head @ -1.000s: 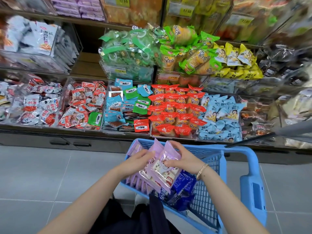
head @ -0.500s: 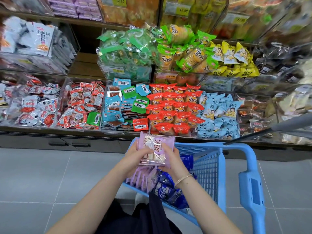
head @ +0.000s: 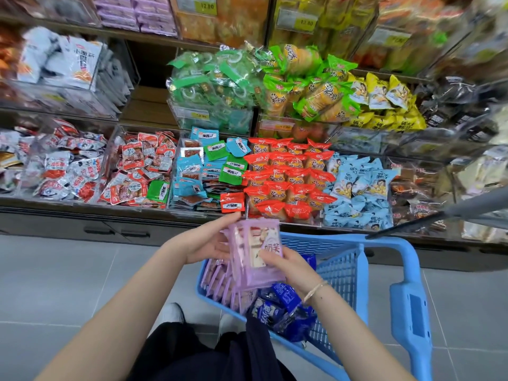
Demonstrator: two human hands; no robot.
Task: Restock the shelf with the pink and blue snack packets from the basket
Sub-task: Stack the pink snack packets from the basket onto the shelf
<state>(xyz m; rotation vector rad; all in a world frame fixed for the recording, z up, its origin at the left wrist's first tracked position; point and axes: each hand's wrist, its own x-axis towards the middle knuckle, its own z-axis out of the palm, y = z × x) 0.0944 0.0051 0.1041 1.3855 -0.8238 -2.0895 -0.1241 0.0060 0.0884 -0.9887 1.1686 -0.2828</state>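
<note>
Both hands hold a stack of pink snack packets [head: 257, 251] above the blue basket [head: 343, 270]. My left hand [head: 209, 242] grips the stack's left edge, fingers reaching over its top. My right hand [head: 288, 266] grips the lower right of the stack, thumb on the front packet. More pink packets [head: 220, 287] stand in a row in the basket's left part. Dark blue packets [head: 283, 309] lie heaped at its near side. The shelf [head: 192, 213] with snack bins is just beyond the basket.
Clear bins on the shelf hold red, green, orange, light blue [head: 360, 193] and yellow packets. A gap [head: 148, 103] shows on the middle shelf, left of the green rings. The basket's handle [head: 409, 306] stands at the right. Grey tiled floor lies to the left.
The stack of pink packets came up out of the basket and is now held higher and squared up between both hands. The view has tilted slightly.
</note>
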